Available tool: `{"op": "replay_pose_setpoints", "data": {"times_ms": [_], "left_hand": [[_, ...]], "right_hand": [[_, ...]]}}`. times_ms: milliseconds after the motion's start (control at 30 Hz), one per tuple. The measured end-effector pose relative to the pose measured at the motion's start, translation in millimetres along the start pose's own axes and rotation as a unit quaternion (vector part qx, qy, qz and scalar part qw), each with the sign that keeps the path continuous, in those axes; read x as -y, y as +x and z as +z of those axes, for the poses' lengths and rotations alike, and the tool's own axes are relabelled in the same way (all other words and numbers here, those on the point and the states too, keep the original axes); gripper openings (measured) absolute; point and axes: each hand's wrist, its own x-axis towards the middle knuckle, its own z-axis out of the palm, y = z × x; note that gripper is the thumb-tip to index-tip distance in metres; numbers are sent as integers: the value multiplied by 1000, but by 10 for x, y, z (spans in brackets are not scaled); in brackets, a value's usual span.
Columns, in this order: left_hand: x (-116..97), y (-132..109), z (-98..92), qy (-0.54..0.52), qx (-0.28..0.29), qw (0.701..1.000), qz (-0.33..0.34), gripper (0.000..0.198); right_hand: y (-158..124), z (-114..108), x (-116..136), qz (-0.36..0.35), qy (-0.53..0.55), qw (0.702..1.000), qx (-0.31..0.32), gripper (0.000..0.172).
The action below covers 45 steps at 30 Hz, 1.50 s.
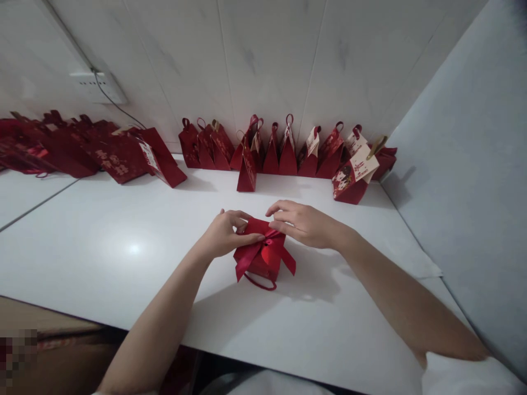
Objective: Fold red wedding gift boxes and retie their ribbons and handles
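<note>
A small red gift box (pixel 259 226) stands in the middle of the white table. A dark red ribbon bow (pixel 249 258) is tied at its top, with a bright red heart-shaped tag (pixel 272 254) hanging below the knot. Near the box's front, a red cord loop (pixel 260 283) droops to the table. My left hand (pixel 231 233) grips the box from the left, its thumb lying over the ribbon by the knot. On the other side my right hand (pixel 298 222) has its fingers apart, the fingertips close to the ribbon and box top; whether they touch is unclear.
A row of red gift boxes with ribbon loops (pixel 288 156) lines the wall. Larger red gift bags (pixel 119 156) stand at the left. One box with a cream front (pixel 354 175) sits at the right by the side panel (pixel 465 164). A power strip (pixel 99 88) is on the wall.
</note>
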Motion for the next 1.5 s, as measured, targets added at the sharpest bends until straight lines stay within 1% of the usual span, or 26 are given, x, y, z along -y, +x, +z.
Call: {"op": "replay_pose_setpoints", "data": {"times_ms": [100, 167, 233, 300, 367, 400, 467, 533, 600, 667, 800, 867, 1000, 1100, 1267, 1333, 1433, 1467, 1500], "left_hand": [[-6, -3, -1, -4, -2, 1000, 2, 58], [-7, -7, 3, -12, -3, 1000, 3, 56], [-5, -10, 14, -19, -3, 1000, 2, 54], [2, -7, 34, -28, -7, 1000, 1, 54], [13, 0, 64, -42, -23, 999, 1, 55], [18, 5, 81, -50, -34, 998, -1, 56], [27, 13, 114, -64, -61, 996, -14, 57], [31, 17, 138, -74, -79, 993, -34, 58], [31, 18, 151, -83, -85, 992, -50, 60], [31, 20, 154, -93, -83, 991, -57, 60], [38, 30, 152, -109, -78, 989, -62, 60], [43, 34, 154, -110, -77, 989, -61, 59], [51, 33, 160, -101, -84, 990, -61, 59], [51, 31, 163, -100, -87, 989, -59, 60], [51, 31, 174, -102, -88, 989, -54, 60], [45, 30, 181, -100, -91, 990, -51, 59], [25, 29, 174, -109, -96, 988, -50, 56], [18, 30, 160, -125, -90, 987, -51, 56], [14, 31, 138, -152, -76, 984, -51, 55]], "right_hand": [[24, 44, -23, -9, -50, 998, -30, 40], [36, 75, -43, 6, -63, 997, -37, 39], [35, 85, -55, 36, -39, 998, -27, 37], [20, 79, -56, 63, 1, 998, -24, 32], [4, 81, -56, 91, 53, 993, -53, 27], [2, 94, -60, 107, 82, 988, -78, 30], [18, 152, -83, 147, 130, 973, -120, 41], [55, 243, -125, 181, 163, 961, -132, 51], [100, 335, -175, 202, 196, 952, -125, 55], [136, 401, -218, 202, 235, 943, -122, 51], [171, 454, -283, 168, 314, 924, -138, 40], [183, 478, -318, 164, 350, 908, -164, 37], [215, 559, -389, 184, 391, 875, -217, 33], [230, 602, -421, 189, 397, 866, -237, 31], [233, 607, -419, 187, 364, 876, -253, 32], [235, 604, -387, 206, 393, 860, -251, 35], [235, 597, -290, 246, 456, 820, -245, 38], [230, 592, -252, 252, 463, 815, -240, 39], [222, 586, -215, 254, 463, 818, -230, 40]]}}
